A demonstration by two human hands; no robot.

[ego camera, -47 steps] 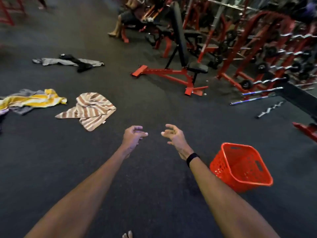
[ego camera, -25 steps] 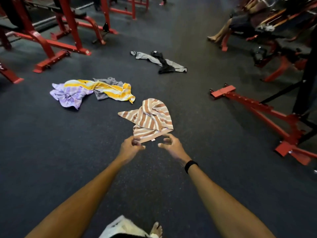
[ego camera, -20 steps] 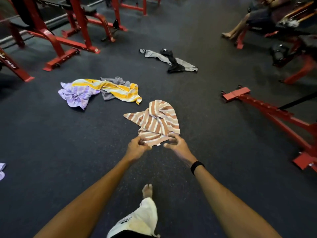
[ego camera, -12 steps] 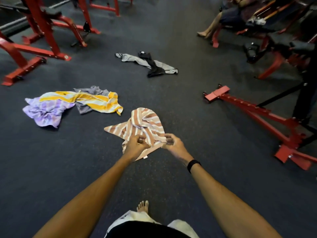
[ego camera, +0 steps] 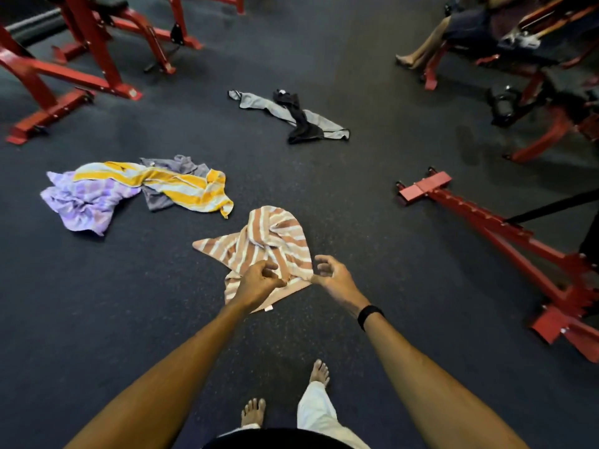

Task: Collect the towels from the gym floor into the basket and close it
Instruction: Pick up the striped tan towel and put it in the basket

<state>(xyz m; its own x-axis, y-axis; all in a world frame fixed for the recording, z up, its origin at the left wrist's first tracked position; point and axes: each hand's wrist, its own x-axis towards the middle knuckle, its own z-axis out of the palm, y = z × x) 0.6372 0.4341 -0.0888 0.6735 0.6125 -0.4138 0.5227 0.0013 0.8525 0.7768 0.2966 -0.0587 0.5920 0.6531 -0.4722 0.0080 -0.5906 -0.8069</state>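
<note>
A brown-and-white striped towel (ego camera: 272, 241) lies bunched on the dark gym floor just ahead of me. My left hand (ego camera: 259, 281) is closed on its near part, pinching the cloth. My right hand (ego camera: 334, 275) is beside the towel's right edge, fingers curled and apart, thumb touching the cloth. Further left lie a yellow striped towel (ego camera: 184, 187), a purple towel (ego camera: 81, 202) and a grey towel (ego camera: 168, 170) in one heap. A light grey towel (ego camera: 259, 103) with a black cloth (ego camera: 301, 124) across it lies further back. The basket is out of view.
A red bench base (ego camera: 486, 228) runs along the floor at the right. Red machine frames (ego camera: 81, 76) stand at the back left. A seated person's legs (ego camera: 424, 47) and more equipment are at the back right. My bare feet (ego camera: 319, 372) are below my arms.
I stepped away from the orange basket toward the striped towel. Both hands reached down onto it, and the left closed on the cloth and bunched it up. The right hand's fingers have since opened.
</note>
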